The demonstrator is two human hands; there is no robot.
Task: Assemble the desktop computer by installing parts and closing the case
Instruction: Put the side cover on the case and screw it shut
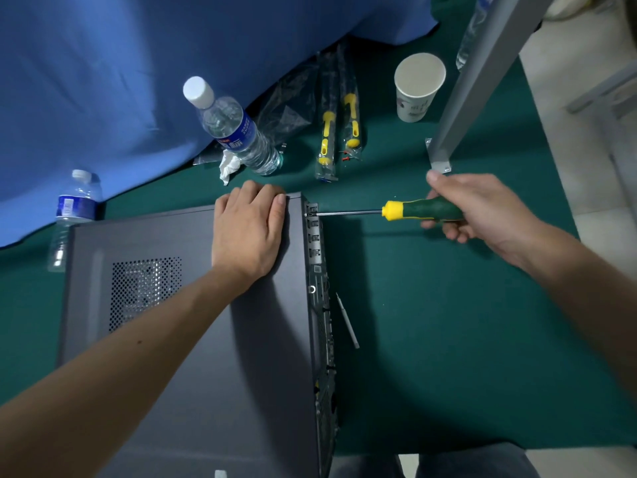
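Note:
The dark grey computer case (193,339) lies on its side on the green table, its side panel with a vent grille facing up. My left hand (248,232) presses flat on the panel's far right corner. My right hand (475,208) grips the green and yellow handle of a screwdriver (406,212). Its shaft runs level to the left, and its tip touches the top of the case's rear panel (315,257).
Two water bottles (234,129) (74,208), a crumpled tissue (227,165), two bagged screwdrivers (337,132) and a paper cup (415,88) lie beyond the case. A grey metal post (462,98) stands at right. A thin metal strip (348,320) lies beside the case. Blue cloth covers the back left.

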